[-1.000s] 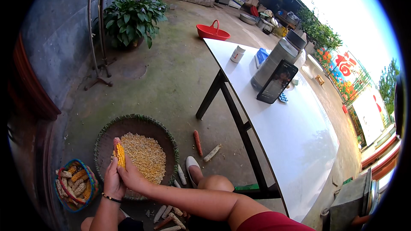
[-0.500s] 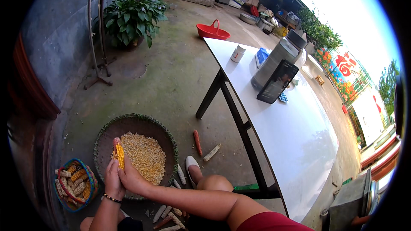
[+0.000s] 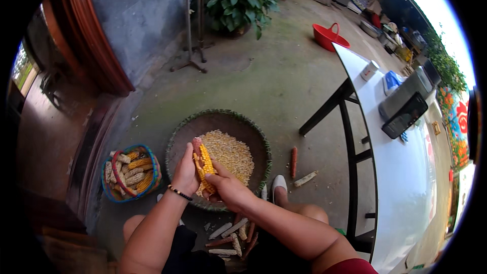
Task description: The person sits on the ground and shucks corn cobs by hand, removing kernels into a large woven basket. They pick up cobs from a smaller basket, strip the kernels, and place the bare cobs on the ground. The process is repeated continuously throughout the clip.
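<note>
Here, left hand (image 3: 185,175) and right hand (image 3: 228,187) clasp a knobbly, elongated corncob (image 3: 206,163).

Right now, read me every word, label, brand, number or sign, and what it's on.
Phone screen: too small and blurred to read.
Small white bottle: faint marks, too small to read.
Blue item: nothing legible.
Colourful panel at right: large red marking, cut off, not readable whole.
Corn ear: no lettering.
</note>
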{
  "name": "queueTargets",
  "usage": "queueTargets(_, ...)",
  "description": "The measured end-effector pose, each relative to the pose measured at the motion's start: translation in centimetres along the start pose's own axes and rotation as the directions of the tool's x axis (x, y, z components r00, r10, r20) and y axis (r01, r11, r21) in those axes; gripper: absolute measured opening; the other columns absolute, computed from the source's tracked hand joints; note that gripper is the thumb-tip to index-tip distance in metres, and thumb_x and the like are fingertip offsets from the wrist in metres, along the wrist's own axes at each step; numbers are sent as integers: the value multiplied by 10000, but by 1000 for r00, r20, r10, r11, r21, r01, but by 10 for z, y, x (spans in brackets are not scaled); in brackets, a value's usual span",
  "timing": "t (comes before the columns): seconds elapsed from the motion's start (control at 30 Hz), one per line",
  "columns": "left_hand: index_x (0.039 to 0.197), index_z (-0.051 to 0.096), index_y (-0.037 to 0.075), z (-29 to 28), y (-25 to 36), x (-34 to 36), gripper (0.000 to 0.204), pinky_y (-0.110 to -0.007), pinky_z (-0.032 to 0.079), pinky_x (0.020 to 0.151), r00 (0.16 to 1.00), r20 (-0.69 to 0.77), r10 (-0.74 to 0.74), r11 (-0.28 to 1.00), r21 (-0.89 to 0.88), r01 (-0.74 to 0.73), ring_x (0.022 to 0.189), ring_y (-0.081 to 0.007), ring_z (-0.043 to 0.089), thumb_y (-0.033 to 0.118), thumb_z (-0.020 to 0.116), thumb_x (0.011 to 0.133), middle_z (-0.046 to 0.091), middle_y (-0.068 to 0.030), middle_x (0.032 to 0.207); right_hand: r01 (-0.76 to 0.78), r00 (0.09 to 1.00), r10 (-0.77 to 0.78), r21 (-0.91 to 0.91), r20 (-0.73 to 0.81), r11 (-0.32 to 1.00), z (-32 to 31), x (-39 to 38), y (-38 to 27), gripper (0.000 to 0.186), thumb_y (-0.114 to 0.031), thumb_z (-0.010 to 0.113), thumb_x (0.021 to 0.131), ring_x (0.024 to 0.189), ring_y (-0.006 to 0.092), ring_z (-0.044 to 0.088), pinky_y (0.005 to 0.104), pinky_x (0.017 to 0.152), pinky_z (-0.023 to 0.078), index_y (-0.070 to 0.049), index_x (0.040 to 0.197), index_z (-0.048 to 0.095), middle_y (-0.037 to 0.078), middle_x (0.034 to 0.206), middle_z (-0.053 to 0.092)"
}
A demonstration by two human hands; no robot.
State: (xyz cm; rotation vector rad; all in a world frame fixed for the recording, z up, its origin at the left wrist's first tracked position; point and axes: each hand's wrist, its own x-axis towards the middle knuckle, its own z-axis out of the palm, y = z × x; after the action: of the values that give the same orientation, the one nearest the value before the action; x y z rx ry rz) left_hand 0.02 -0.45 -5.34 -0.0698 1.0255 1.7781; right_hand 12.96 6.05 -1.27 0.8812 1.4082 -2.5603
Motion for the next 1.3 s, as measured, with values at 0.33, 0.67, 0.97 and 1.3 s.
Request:
queueTargets(0.33,1031,498,33,13,19,-5,310,-306,508,568,993,-16,119,991,67,-118,627,-194,598,328,415,980,581,-96,744,-137,975,72,314,211,939,-1,-1,1,371,-285,355,993,910,250,613,383,794,518,-13,1228,446,128,1079,588)
queueTargets(0.67,942,485,46,10,16,-2,298,-293,479,511,976,-62,209,964,182,-195,562,-178,568,324,390,989,554,-80,701,40,967,-110,288,230,957,12,4,11,307,-306,356,1005,714,165,557,288,616,500,-34,1107,457,89,864,551)
queueTargets(0.97,925,478,62,14,6,-5,278,-304,496,501,963,-163,216,948,273,-166,556,-183,568,326,411,981,545,-80,703,8,990,-50,299,133,954,18,5,19,271,-318,371,1000,606,153,491,281,460,404,-61,1021,454,52,769,486)
queueTargets(1.3,945,430,75,10,26,-2,276,-341,502,462,992,-50,113,991,78,-109,538,-215,582,347,403,977,560,-100,703,-158,966,63,382,251,910,13,0,-5,361,-330,312,1004,709,186,526,307,578,449,-30,1120,476,86,912,543)
